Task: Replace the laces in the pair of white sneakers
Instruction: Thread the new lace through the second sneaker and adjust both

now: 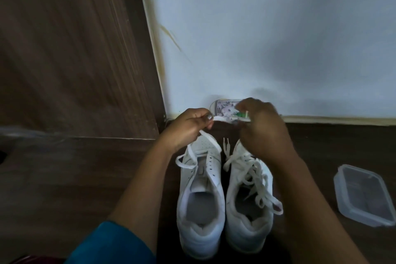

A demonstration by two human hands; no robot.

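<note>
Pinching a lace (205,135) between thumb and fingers, my left hand (188,126) hovers over the toe of the left sneaker (200,195), and the lace trails down to its eyelets. My right hand (263,130) curls, back up, over the toe of the right sneaker (250,210); I cannot tell what it grips. Loose laces (252,169) lie heaped on that sneaker. Both sneakers stand side by side on the floor (64,178), toes toward the wall (257,38). A packet (222,108) sits behind my hands, and a clear tub (364,195) lies to the right.

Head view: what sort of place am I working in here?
Probably a home, down in a corner: dark wood-look floor, a pale painted wall, a wooden door or cupboard panel to the left. The white sneakers and a clear plastic container sit on that floor.
</note>
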